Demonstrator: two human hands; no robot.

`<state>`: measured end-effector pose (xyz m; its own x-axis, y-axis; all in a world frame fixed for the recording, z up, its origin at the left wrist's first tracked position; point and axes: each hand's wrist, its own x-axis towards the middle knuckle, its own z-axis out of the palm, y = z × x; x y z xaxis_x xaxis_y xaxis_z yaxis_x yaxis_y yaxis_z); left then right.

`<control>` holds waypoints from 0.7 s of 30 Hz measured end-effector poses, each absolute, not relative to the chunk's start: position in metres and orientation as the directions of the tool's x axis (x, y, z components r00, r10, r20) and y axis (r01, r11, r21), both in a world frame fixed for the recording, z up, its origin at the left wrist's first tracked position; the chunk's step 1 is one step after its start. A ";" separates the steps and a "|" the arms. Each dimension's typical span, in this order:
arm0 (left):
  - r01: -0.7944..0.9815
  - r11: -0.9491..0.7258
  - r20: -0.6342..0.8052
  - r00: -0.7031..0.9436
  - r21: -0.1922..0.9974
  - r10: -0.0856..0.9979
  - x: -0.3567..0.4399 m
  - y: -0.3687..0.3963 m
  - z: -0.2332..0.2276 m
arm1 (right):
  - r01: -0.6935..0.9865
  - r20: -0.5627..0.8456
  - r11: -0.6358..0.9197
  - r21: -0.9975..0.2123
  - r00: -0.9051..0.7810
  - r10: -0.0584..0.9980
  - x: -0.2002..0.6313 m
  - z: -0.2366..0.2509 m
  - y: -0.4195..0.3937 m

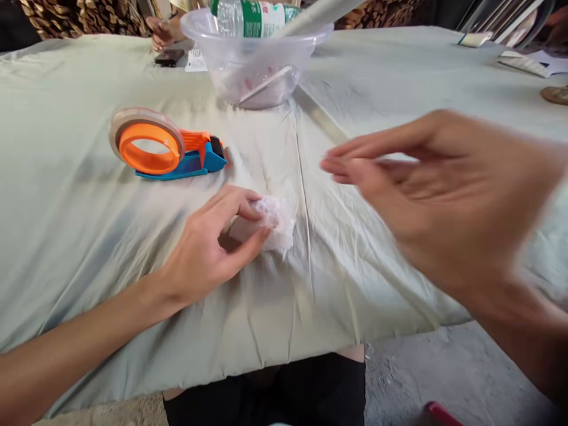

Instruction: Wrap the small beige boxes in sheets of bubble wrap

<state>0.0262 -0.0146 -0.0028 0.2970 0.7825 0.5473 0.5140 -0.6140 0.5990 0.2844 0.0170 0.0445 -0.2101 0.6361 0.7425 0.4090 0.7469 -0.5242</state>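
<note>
Fingers of the left hand (204, 245) pinch the crumpled plastic wrap (281, 225), probably steadying it; right hand (444, 189) has fingertips pressed together, can't tell on what. Tape dispenser's (174, 156) parked handily nearby.

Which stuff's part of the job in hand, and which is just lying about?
In the job:
plastic bundle, left hand on it
right hand, fingertips together, blurred
tape dispenser, probably: close by, untouched

Likely just lying about:
bowl
bottle in it
phone
</note>
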 end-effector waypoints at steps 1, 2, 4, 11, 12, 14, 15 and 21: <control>0.513 -0.596 0.540 0.274 0.618 0.796 0.026 -0.015 -0.003 | 0.437 0.761 0.770 -0.464 -0.247 0.599 0.270 0.042 0.025; 0.506 -0.581 0.538 0.246 0.638 0.806 0.026 -0.015 -0.004 | 0.445 0.794 0.809 -0.384 -0.288 0.536 0.259 0.039 0.031; 0.483 -0.566 0.542 0.204 0.668 0.815 0.027 -0.015 -0.005 | 0.459 0.836 0.858 -0.230 -0.359 0.416 0.248 0.030 0.036; 0.428 -0.489 0.469 0.161 0.760 0.868 0.031 -0.023 -0.005 | 0.501 0.767 0.849 -0.167 -0.475 0.431 0.258 0.012 0.035; 0.425 -0.479 0.460 0.154 0.768 0.874 0.032 -0.025 -0.005 | 0.509 0.751 0.835 -0.210 -0.463 0.471 0.258 0.012 0.036; 0.439 -0.492 0.464 0.178 0.752 0.868 0.033 -0.028 -0.004 | 0.516 0.735 0.810 -0.277 -0.429 0.525 0.258 0.014 0.038; 0.455 -0.510 0.476 0.198 0.730 0.857 0.034 -0.029 -0.004 | 0.508 0.738 0.806 -0.304 -0.409 0.537 0.257 0.015 0.039; 0.549 -0.595 0.569 0.242 0.587 0.786 0.034 -0.030 -0.002 | 0.419 0.765 0.813 -0.405 -0.332 0.552 0.258 0.013 0.038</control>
<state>0.0343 -0.0299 -0.0024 0.2422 0.7856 0.5693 0.5490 -0.5948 0.5872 0.2576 0.0376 0.0129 -0.3317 0.5522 0.7649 0.4194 0.8126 -0.4048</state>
